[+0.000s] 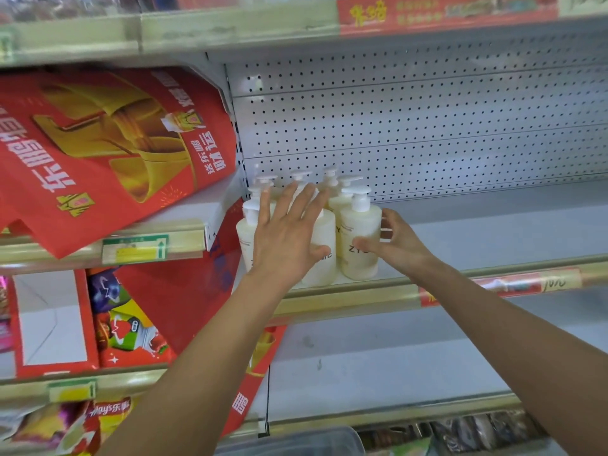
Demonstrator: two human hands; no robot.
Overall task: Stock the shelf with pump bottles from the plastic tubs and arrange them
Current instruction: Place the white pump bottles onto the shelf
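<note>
Several cream pump bottles [360, 238] with white pump heads stand bunched at the left end of a white shelf [493, 232]. My left hand [288, 235] lies flat with straight, spread fingers against the front of the left and middle bottles [324, 258]. My right hand [394, 240] cups the right side of the front right bottle, thumb across its front label and fingers curled behind it. More bottles stand in rows behind, partly hidden by my hands.
A pegboard back wall [427, 126] rises behind the shelf. Red gift bags [108, 153] lean on the neighbouring shelf to the left. Snack packs [128, 327] fill lower left shelves. The edge of a plastic tub [296, 442] shows at the bottom.
</note>
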